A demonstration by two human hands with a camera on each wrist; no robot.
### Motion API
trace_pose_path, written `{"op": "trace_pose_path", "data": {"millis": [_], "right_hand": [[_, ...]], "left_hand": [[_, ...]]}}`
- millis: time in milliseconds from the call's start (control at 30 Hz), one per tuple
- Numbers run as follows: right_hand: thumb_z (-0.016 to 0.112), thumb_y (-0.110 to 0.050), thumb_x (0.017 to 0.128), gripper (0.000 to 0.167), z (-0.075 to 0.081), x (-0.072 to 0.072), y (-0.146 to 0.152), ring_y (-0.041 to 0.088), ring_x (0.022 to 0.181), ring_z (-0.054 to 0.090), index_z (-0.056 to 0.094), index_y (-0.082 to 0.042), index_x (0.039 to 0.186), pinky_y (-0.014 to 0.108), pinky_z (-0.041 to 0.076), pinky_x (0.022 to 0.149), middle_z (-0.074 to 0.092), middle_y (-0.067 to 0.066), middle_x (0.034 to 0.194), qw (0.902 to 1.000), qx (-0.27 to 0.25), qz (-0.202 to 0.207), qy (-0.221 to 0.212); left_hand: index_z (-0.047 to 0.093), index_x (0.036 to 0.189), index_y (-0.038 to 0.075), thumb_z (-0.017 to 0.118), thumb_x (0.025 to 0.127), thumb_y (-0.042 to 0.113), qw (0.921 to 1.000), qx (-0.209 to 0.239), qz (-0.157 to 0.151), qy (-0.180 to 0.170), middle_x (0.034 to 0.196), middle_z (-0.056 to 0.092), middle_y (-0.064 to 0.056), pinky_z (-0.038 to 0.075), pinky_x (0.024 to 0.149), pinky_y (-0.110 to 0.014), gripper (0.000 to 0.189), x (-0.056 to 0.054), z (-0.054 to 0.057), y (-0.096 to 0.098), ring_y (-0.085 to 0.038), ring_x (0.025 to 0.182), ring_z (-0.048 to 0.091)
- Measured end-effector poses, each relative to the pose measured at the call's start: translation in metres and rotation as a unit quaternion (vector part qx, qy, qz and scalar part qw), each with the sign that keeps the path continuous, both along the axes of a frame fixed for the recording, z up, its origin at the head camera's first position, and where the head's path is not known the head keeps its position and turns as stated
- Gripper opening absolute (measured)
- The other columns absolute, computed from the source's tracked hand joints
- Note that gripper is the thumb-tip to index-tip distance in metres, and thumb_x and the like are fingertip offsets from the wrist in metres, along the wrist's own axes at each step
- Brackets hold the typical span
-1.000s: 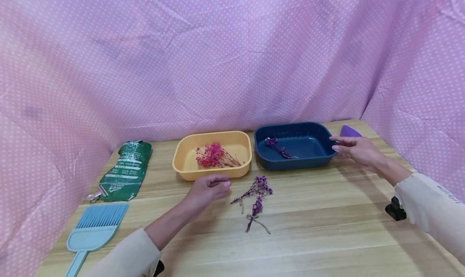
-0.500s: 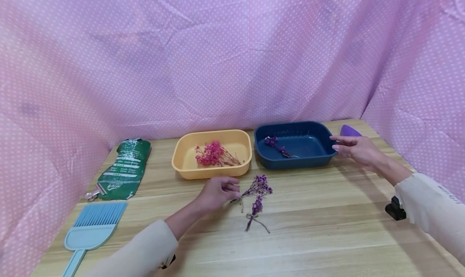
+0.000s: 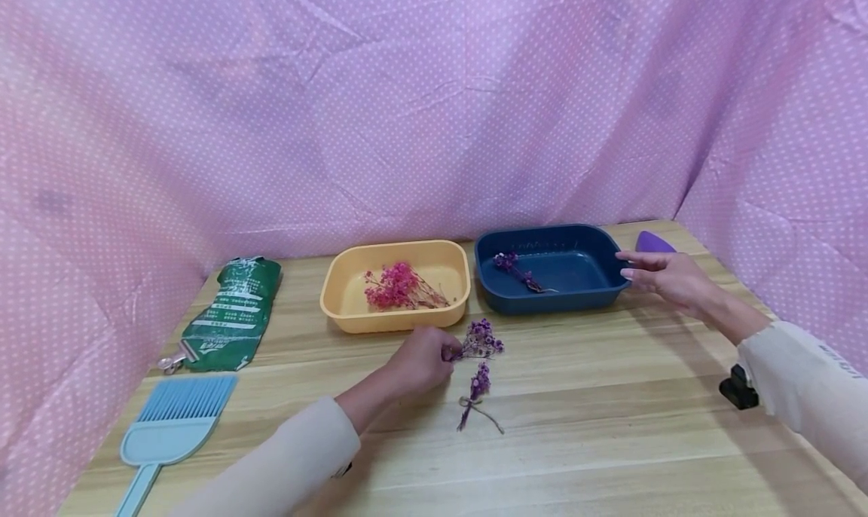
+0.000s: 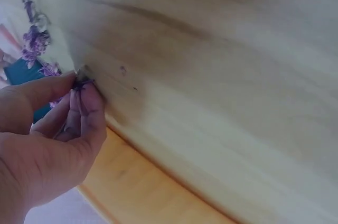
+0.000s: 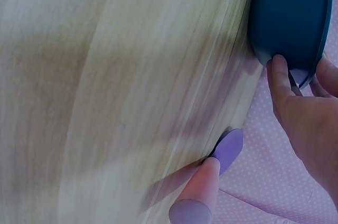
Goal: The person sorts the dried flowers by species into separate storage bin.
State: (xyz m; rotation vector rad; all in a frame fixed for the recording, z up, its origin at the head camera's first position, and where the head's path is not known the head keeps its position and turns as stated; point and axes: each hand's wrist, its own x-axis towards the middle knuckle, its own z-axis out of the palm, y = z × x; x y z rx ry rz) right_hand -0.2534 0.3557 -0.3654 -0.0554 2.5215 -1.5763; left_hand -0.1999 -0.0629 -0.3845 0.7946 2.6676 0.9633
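Observation:
My left hand (image 3: 426, 360) pinches the stem end of a sprig of purple dried flowers (image 3: 483, 341), its flower heads pointing right; in the left wrist view thumb and fingertips meet on the dark stem (image 4: 83, 84). Just in front lies a second purple sprig (image 3: 480, 381), tied with twine, on the wooden table. With fingers extended, my right hand (image 3: 671, 279) touches the right end of a dark blue bin (image 3: 556, 304). Inside that bin lies another purple sprig (image 3: 518, 273). A yellow bin (image 3: 393, 323) beside it holds pink dried flowers (image 3: 400, 285).
At left are a green packet (image 3: 233, 313), a metal clip (image 3: 178, 357) and a light blue brush (image 3: 169, 434). A purple-bladed tool with a pinkish handle (image 5: 203, 187) lies right of the blue bin. Pink dotted cloth (image 3: 407, 110) hangs behind the table.
My left hand has moved right from in front of the yellow bin, taken hold of the upper purple sprig's stem and shifted it slightly. The right hand has stayed at the blue bin.

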Motion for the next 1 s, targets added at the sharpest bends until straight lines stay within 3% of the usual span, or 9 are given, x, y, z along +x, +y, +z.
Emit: {"op": "trace_pose_path", "data": {"millis": [133, 333, 467, 600, 700, 767, 933, 1000], "right_hand": [[0.061, -0.028, 0.096, 0.065, 0.0, 0.001, 0.0, -0.009, 0.096, 0.057, 0.035, 0.003, 0.146, 0.018, 0.052, 0.088, 0.033, 0.028, 0.147, 1.0, 0.001, 0.002, -0.003], [0.062, -0.03, 0.094, 0.066, 0.002, 0.001, 0.001, -0.007, 0.096, 0.058, 0.037, 0.004, 0.145, 0.019, 0.052, 0.088, 0.035, 0.029, 0.145, 1.0, 0.009, -0.002, 0.003], [0.064, -0.028, 0.094, 0.066, 0.002, 0.0, 0.001, -0.003, 0.096, 0.061, 0.037, 0.006, 0.144, 0.021, 0.054, 0.087, 0.042, 0.022, 0.142, 1.0, 0.0, -0.004, 0.009], [0.066, -0.024, 0.092, 0.066, 0.0, 0.0, 0.001, -0.001, 0.093, 0.063, 0.037, 0.008, 0.142, 0.022, 0.055, 0.085, 0.059, -0.002, 0.123, 0.9997, -0.019, -0.004, 0.012], [0.067, -0.021, 0.092, 0.066, 0.0, 0.0, 0.001, 0.0, 0.093, 0.063, 0.037, 0.01, 0.142, 0.022, 0.055, 0.085, 0.06, -0.013, 0.113, 0.9995, -0.03, -0.004, 0.013], [0.066, -0.022, 0.092, 0.066, 0.001, 0.0, 0.001, 0.0, 0.093, 0.063, 0.037, 0.01, 0.142, 0.023, 0.055, 0.085, 0.059, -0.008, 0.118, 0.9995, -0.026, -0.004, 0.014], [0.064, -0.024, 0.094, 0.065, 0.001, 0.0, 0.0, -0.002, 0.095, 0.062, 0.036, 0.008, 0.143, 0.023, 0.054, 0.087, 0.045, 0.018, 0.138, 0.9999, -0.008, -0.003, 0.013], [0.064, -0.024, 0.094, 0.065, 0.001, 0.0, 0.0, -0.002, 0.095, 0.062, 0.036, 0.008, 0.143, 0.022, 0.054, 0.087, 0.045, 0.018, 0.139, 0.9999, -0.007, -0.004, 0.011]], "left_hand": [[0.071, 0.108, -0.003, 0.061, 0.073, -0.016, 0.9993, 0.021, 0.006, -0.03, 0.085, 0.069, -0.011, 0.052, 0.061, -0.02, 0.038, 0.001, 0.004, 0.001, -0.017, 0.072, 0.06], [0.07, 0.11, -0.002, 0.064, 0.08, -0.013, 0.9955, 0.084, 0.019, -0.039, 0.09, 0.068, -0.013, 0.054, 0.069, -0.021, 0.032, 0.007, 0.018, 0.005, -0.017, 0.081, 0.061], [0.069, 0.11, -0.003, 0.065, 0.082, -0.013, 0.9831, 0.147, 0.031, -0.105, 0.088, 0.067, -0.014, 0.056, 0.067, -0.023, 0.031, 0.01, 0.029, 0.009, -0.019, 0.08, 0.061], [0.068, 0.114, -0.002, 0.068, 0.082, -0.01, 0.9571, 0.197, 0.063, -0.203, 0.088, 0.063, -0.011, 0.059, 0.07, -0.027, 0.033, 0.009, 0.033, 0.014, -0.016, 0.078, 0.062], [0.067, 0.116, -0.001, 0.068, 0.083, -0.009, 0.935, 0.223, 0.089, -0.261, 0.091, 0.062, -0.01, 0.059, 0.075, -0.029, 0.034, 0.004, 0.036, 0.019, -0.015, 0.078, 0.062], [0.067, 0.117, -0.001, 0.067, 0.084, -0.009, 0.9199, 0.24, 0.105, -0.291, 0.092, 0.063, -0.01, 0.059, 0.079, -0.031, 0.034, -0.001, 0.038, 0.023, -0.015, 0.079, 0.063], [0.063, 0.122, -0.001, 0.064, 0.087, -0.007, 0.8714, 0.315, 0.137, -0.351, 0.1, 0.066, -0.011, 0.058, 0.084, -0.034, 0.036, -0.017, 0.048, 0.033, -0.016, 0.084, 0.064], [0.06, 0.125, -0.001, 0.062, 0.088, -0.007, 0.8548, 0.339, 0.145, -0.365, 0.109, 0.065, -0.015, 0.057, 0.087, -0.036, 0.037, -0.022, 0.05, 0.036, -0.016, 0.086, 0.064]]}}
